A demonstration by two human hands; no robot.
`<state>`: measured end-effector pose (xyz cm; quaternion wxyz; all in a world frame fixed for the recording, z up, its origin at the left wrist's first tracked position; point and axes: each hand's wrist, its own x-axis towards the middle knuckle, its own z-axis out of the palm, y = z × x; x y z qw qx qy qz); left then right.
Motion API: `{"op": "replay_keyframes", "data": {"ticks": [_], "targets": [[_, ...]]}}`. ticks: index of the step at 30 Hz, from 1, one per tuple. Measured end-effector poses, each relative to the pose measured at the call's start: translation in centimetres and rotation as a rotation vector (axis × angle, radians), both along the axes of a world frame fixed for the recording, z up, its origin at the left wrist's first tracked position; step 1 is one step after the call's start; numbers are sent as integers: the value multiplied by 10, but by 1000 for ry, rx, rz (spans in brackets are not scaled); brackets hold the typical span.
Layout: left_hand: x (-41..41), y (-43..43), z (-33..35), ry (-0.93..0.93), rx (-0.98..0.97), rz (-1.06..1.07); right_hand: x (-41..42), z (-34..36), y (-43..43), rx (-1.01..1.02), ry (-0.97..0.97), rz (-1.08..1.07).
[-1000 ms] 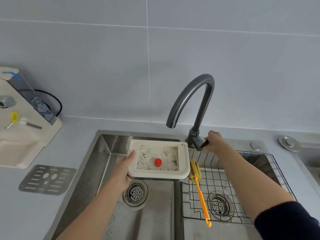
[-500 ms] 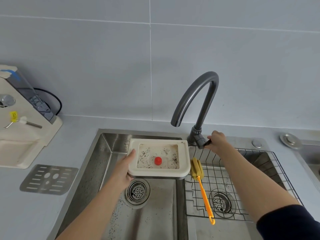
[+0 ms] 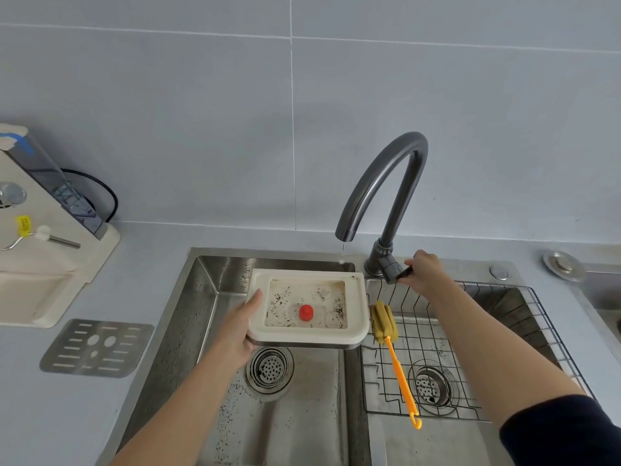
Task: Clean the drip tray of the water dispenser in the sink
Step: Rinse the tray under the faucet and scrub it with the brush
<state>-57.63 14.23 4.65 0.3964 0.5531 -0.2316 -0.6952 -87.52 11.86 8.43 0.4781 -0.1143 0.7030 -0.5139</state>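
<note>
A white drip tray [image 3: 357, 299] with dark specks and a red float in its well hangs level over the left basin of the steel sink [image 3: 201, 297]. My left hand [image 3: 240, 329] grips the tray's left edge. My right hand [image 3: 424, 269] is closed on the dark lever of the grey faucet [image 3: 386, 186]. The spout ends just behind the tray's far right corner, and a thin first trickle of water drops from it. A sponge brush [image 3: 391, 348] with an orange handle lies on the wire rack in the right basin.
The water dispenser [image 3: 40, 250] stands on the counter at left, with a metal grate [image 3: 97, 348] lying flat in front of it. A wire rack [image 3: 470, 348] covers the right basin. A round metal cap [image 3: 563, 265] sits at far right.
A thin trickle of water now falls from the spout, where none showed before. Both hands keep their holds on the tray and the lever.
</note>
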Motion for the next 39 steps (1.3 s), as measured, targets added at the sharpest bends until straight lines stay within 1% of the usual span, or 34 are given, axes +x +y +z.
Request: {"op": "replay_keyframes", "data": {"ticks": [4, 7, 8, 10, 12, 14, 18, 19, 23, 26, 29, 32, 36, 39], "targets": [[2, 0, -1, -4, 8, -9, -5, -10, -5, 47, 14, -15], [2, 1, -2, -9, 8, -9, -2, -7, -3, 35, -27, -34], [2, 0, -2, -10, 11, -10, -3, -7, -1, 28, -67, -53], [3, 0, -2, -9, 14, -18, -7, -9, 5, 37, -70, -17], [3, 0, -2, -15, 17, -25, -6, -9, 15, 57, 19, 105], [4, 2, -3, -21, 16, -27, -3, -17, 26, 84, 156, 216], [7, 4, -3, -8, 15, -40, 8, -47, 57, 232, 582, 472], [8, 5, -3, -4, 12, -48, 11, -55, 67, 274, 664, 548], [11, 6, -3, 7, 2, -72, 23, -83, 100, 525, 851, 864], [13, 6, -4, 17, 3, -60, 30, -95, 116, 666, 931, 1002], [18, 6, -6, 7, 3, -62, 36, -99, 122, 685, 939, 988], [23, 6, -7, 12, -4, -62, 37, -92, 122, 639, 909, 867], [29, 4, -9, 16, -9, -75, 32, -72, 137, 490, 818, 669], [33, 3, -11, 31, -5, -69, 28, -47, 162, 317, 798, 575]]}}
